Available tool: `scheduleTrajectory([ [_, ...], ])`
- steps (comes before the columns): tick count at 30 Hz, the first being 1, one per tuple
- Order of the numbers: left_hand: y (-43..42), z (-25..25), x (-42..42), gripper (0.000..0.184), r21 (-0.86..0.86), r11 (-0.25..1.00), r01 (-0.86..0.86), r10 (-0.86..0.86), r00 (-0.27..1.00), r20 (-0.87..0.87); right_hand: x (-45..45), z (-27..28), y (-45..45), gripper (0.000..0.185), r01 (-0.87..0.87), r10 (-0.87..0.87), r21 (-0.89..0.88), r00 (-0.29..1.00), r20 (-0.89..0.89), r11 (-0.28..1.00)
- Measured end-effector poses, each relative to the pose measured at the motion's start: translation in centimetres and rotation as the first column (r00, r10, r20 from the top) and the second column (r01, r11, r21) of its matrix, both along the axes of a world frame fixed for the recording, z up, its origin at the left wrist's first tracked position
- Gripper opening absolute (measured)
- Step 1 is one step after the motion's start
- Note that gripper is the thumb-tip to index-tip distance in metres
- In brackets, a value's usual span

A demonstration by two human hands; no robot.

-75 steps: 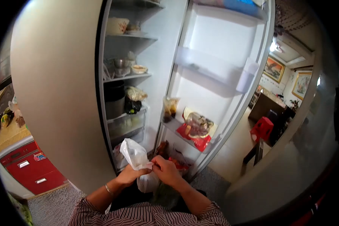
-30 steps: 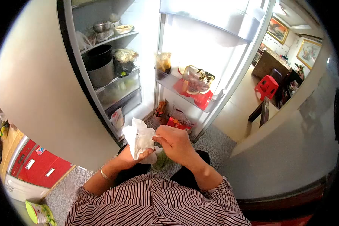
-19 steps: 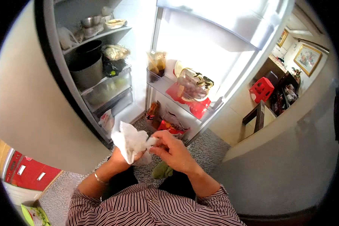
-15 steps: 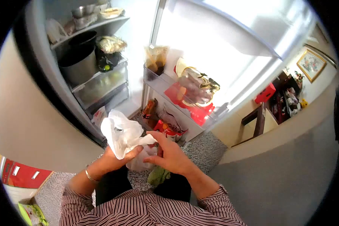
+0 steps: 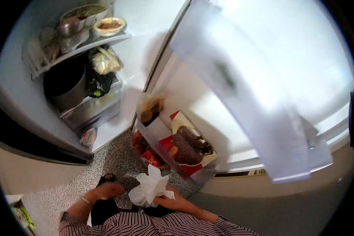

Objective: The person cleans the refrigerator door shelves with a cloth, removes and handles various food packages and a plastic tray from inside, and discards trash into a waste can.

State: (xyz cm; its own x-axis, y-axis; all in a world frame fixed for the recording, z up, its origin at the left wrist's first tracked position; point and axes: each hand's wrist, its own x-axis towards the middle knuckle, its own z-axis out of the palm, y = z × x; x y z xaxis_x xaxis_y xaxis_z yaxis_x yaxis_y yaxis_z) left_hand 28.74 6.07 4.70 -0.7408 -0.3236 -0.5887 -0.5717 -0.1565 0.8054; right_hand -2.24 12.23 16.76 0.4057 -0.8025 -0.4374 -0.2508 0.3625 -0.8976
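My right hand (image 5: 174, 200) is closed around the gathered part of a white plastic bag (image 5: 149, 188), whose crumpled top fans out above the fingers. What the bag contains, if anything, cannot be made out. To the left, apart from the bag, my left hand (image 5: 107, 191) is smeared by motion, so its fingers are unclear. Both hands are low, in front of my striped shirt. Ahead of them stands the open fridge door with a lower door bin (image 5: 161, 151), which holds a brown packet in a clear wrapper (image 5: 188, 146) and red packages.
On the left, the fridge interior holds a dark pot (image 5: 69, 84), a black bag (image 5: 100, 84), a shelf (image 5: 82, 49) with bowls, and a clear drawer (image 5: 92, 112). A door shelf (image 5: 244, 106) juts out at upper right. Speckled flooring (image 5: 72, 183) lies below.
My left hand has let go of the white bag and moved left; my right hand now holds it. The view has shifted closer to the fridge door. The green item near my lap is out of sight.
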Motion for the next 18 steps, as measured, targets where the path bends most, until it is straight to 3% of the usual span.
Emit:
scheduleTrajectory([
  [1,2.5,-3.6,-0.3,0.042,-0.106,0.947,0.302,-0.265,0.926,0.270,-0.1,1.4,0.4,0.043,0.044,-0.045,0.015,0.998,0.051,0.999],
  [2,4.5,-4.7,-0.3,0.039,-0.043,0.866,0.498,-0.472,0.842,0.262,-0.4,3.2,0.2,0.043,0.055,-0.055,0.013,0.997,0.047,0.998],
  [3,6.0,-5.1,-0.6,0.039,0.026,0.836,0.547,-0.540,0.815,0.210,-0.8,5.4,-0.1,0.045,0.025,-0.025,0.025,1.000,0.007,0.999],
  [5,7.6,-5.2,-1.3,0.038,0.077,0.868,0.491,-0.496,0.849,0.182,-1.5,8.0,0.1,0.048,0.016,-0.015,0.045,0.999,-0.029,0.999],
  [8,7.6,-4.0,-1.6,0.036,0.061,0.907,0.417,-0.420,0.883,0.212,-1.7,10.5,0.6,0.054,0.038,-0.043,-0.076,0.997,-0.063,0.996],
  [10,7.0,-3.5,-1.8,0.036,0.043,0.925,0.377,-0.376,0.897,0.231,-1.1,13.6,0.7,0.034,0.190,-0.184,-0.173,0.982,0.048,0.967],
  [11,6.5,-3.3,-1.8,0.035,0.037,0.929,0.368,-0.366,0.900,0.236,-1.2,14.3,0.8,0.034,0.225,-0.220,-0.172,0.974,0.049,0.959],
  [14,5.2,-2.9,-2.1,0.034,0.011,0.936,0.351,-0.342,0.905,0.254,-1.5,15.0,1.4,0.038,0.182,-0.213,-0.258,0.972,-0.100,0.949],
  [16,4.5,-2.8,-2.1,0.033,0.000,0.938,0.348,-0.336,0.906,0.258,-1.6,14.8,1.7,0.039,0.125,-0.218,-0.431,0.961,-0.172,0.894],
  [18,4.0,-3.1,-2.0,0.032,-0.004,0.935,0.354,-0.340,0.902,0.266,-1.4,15.5,2.0,0.040,0.169,-0.253,-0.392,0.952,-0.172,0.904],
])
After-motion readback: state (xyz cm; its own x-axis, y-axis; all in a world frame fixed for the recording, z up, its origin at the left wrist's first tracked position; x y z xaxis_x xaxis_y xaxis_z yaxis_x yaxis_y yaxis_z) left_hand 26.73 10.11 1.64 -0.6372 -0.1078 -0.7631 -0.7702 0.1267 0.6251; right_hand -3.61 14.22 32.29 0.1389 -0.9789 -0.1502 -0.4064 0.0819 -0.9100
